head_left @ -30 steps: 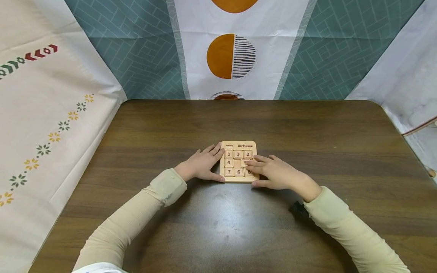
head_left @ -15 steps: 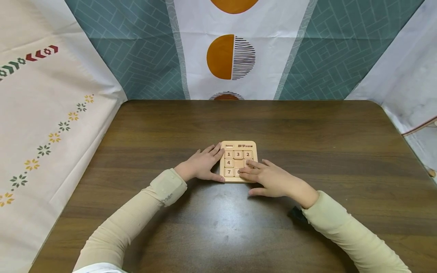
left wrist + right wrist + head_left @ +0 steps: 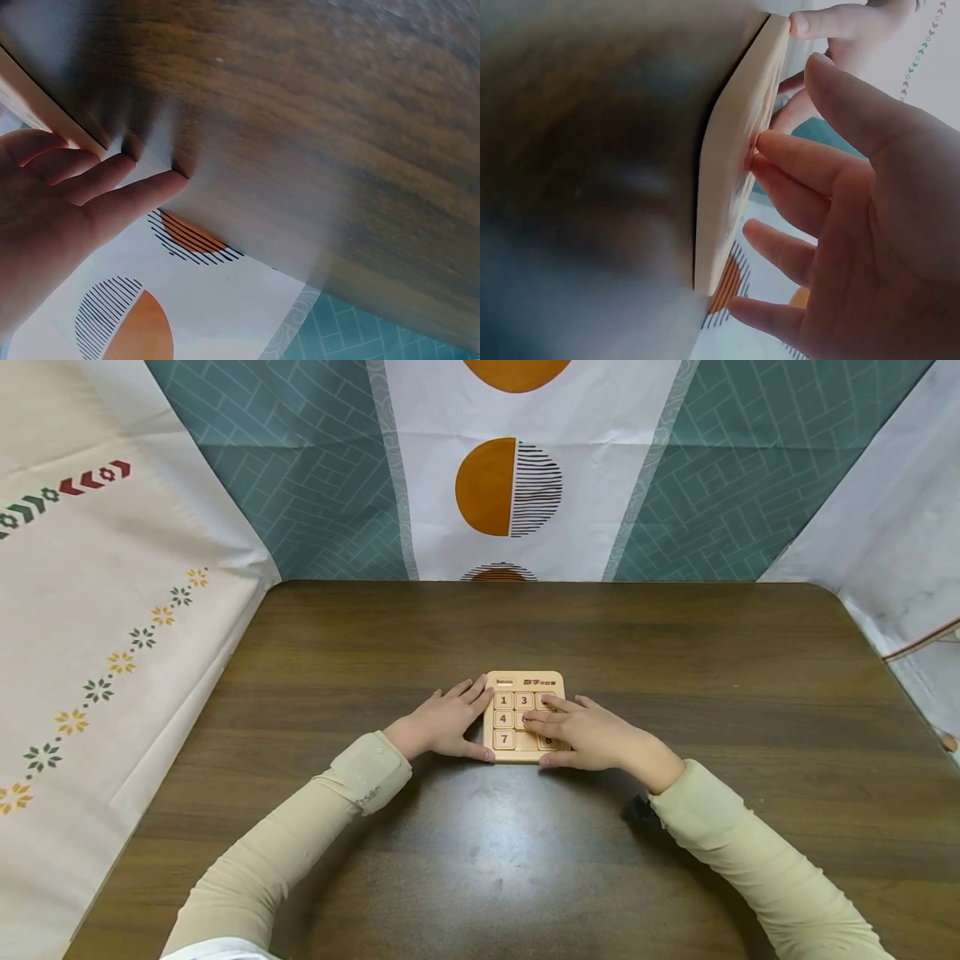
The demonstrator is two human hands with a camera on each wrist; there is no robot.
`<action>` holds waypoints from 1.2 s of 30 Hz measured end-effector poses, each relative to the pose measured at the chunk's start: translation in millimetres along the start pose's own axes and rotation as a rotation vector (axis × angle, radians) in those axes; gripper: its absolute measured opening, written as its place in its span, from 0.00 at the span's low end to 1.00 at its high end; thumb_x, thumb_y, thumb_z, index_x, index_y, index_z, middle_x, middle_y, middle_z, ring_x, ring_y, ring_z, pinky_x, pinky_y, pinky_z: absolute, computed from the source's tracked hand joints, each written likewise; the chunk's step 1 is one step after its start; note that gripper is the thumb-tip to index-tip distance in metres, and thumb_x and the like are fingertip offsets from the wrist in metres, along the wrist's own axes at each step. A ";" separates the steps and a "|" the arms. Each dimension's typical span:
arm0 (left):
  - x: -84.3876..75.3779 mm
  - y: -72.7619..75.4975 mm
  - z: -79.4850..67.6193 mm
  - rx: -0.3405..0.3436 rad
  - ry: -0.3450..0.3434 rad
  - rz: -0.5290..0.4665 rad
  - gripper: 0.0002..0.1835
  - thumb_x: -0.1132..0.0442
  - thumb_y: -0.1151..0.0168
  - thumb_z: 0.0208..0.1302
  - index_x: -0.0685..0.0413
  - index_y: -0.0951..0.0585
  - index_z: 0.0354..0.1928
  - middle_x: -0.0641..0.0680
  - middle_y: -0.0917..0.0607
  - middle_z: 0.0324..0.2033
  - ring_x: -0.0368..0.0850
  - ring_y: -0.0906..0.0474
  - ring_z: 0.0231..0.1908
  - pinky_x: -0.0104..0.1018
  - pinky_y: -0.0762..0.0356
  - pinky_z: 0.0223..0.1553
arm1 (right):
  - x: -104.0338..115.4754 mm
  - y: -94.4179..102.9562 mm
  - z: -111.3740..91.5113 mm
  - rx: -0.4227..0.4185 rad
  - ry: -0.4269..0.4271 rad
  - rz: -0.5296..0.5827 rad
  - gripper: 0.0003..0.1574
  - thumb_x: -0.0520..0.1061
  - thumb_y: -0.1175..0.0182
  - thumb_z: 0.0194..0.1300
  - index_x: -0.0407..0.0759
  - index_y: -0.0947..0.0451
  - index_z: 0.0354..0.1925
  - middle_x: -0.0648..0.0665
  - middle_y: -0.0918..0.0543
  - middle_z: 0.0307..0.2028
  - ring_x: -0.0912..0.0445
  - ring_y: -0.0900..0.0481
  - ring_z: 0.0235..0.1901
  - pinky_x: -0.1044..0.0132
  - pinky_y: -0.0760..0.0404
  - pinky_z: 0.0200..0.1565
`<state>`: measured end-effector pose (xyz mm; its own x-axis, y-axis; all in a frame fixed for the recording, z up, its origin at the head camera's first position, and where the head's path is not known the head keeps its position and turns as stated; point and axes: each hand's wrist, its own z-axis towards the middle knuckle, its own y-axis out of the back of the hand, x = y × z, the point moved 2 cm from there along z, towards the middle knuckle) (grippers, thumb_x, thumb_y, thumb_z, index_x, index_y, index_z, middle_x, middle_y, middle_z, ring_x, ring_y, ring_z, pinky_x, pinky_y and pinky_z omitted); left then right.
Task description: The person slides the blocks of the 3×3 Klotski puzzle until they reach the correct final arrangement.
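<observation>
In the head view a pale wooden number sliding puzzle (image 3: 517, 683) lies flat on the brown table. My left hand (image 3: 446, 720) rests along its left side, thumb at the near left corner and fingertips at the upper left edge. My right hand (image 3: 597, 737) reaches over from the right, extended fingertips touching the 6 tile (image 3: 519, 721), which sits in the centre square and is partly covered. The bottom middle square (image 3: 526, 740) is bare between the 7 tile (image 3: 504, 739) and the 8 tile (image 3: 548, 742). From the right wrist, the puzzle's thick side (image 3: 724, 161) shows under two fingertips.
Dark wood tabletop (image 3: 360, 643) surrounds the puzzle on all sides. A patterned teal and white cloth (image 3: 420, 468) hangs behind the far edge, and a cream embroidered cloth (image 3: 97, 610) hangs at the left.
The 6 tile has slid up from the bottom row into the centre. My right hand first drew nearer to me, then moved away from me and left. My left hand stayed put.
</observation>
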<state>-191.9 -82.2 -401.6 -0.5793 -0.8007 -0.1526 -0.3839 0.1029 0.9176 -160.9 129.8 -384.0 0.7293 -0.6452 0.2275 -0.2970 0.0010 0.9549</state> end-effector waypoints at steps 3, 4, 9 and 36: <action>0.2 -0.4 0.5 0.000 -0.002 -0.002 0.56 0.28 0.46 0.49 0.56 0.53 0.71 0.58 0.59 0.70 0.56 0.57 0.68 0.62 0.45 0.56 | 5.3 -0.6 1.2 0.003 0.017 0.003 0.37 0.59 0.45 0.62 0.44 0.36 0.64 0.46 0.36 0.64 0.44 0.48 0.66 0.39 0.46 0.57; 0.3 -0.5 0.5 -0.001 -0.002 -0.003 0.57 0.28 0.46 0.49 0.56 0.53 0.71 0.58 0.59 0.70 0.56 0.57 0.68 0.62 0.45 0.56 | 7.8 -1.3 1.5 0.006 0.027 0.003 0.37 0.59 0.45 0.62 0.44 0.36 0.64 0.46 0.36 0.64 0.44 0.49 0.66 0.39 0.46 0.58; 0.7 -1.1 1.4 -0.009 -0.003 -0.005 0.57 0.29 0.45 0.49 0.57 0.53 0.71 0.58 0.59 0.70 0.56 0.57 0.67 0.62 0.45 0.56 | 20.2 -3.7 3.1 0.022 0.079 -0.005 0.38 0.61 0.46 0.62 0.44 0.37 0.65 0.48 0.38 0.65 0.45 0.50 0.67 0.38 0.48 0.58; 1.0 -1.0 1.7 -0.006 0.000 -0.002 0.57 0.28 0.46 0.48 0.55 0.53 0.71 0.58 0.59 0.70 0.55 0.57 0.68 0.62 0.46 0.56 | 6.0 0.1 -5.4 0.001 0.050 0.015 0.39 0.60 0.46 0.62 0.43 0.37 0.65 0.45 0.37 0.65 0.44 0.49 0.66 0.38 0.46 0.57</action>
<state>-193.3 -82.1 -403.2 -0.5787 -0.8008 -0.1546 -0.3811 0.0979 0.9193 -153.2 130.1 -381.5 0.7546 -0.6065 0.2507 -0.3083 0.0096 0.9512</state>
